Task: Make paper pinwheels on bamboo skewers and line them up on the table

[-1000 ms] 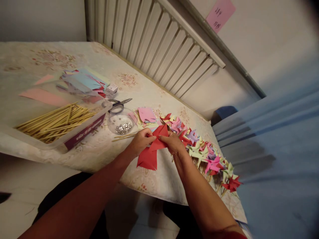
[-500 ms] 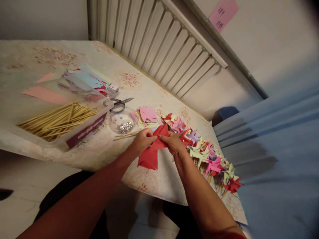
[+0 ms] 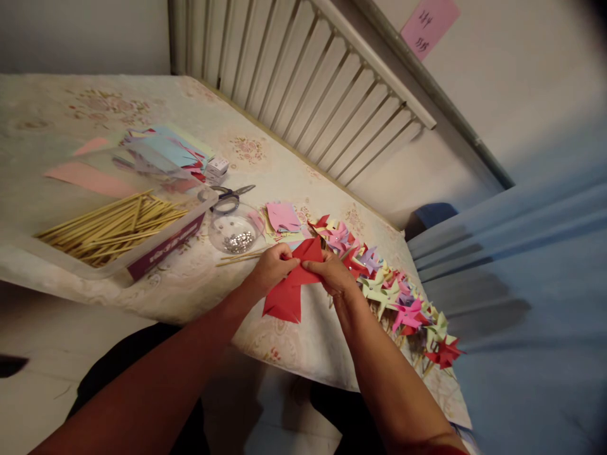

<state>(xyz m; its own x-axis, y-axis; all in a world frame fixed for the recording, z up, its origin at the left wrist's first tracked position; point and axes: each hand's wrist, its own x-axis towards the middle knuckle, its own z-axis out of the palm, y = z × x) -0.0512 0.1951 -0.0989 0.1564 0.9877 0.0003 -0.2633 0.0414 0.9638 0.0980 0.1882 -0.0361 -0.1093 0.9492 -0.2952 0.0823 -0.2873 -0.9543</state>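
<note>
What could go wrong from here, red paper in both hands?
1. Left hand and right hand both hold the red paper; uneven pulling might tear or crease it.
2. The clear bowl of shiny pieces sits near the left hand; a bump might spill them.
3. Pinwheels crowd beside the right hand; a sweep might bend them.

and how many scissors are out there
1 pair of scissors, lying just beyond the round clear dish, near the box of sticks; others could be hidden under the papers.
</note>
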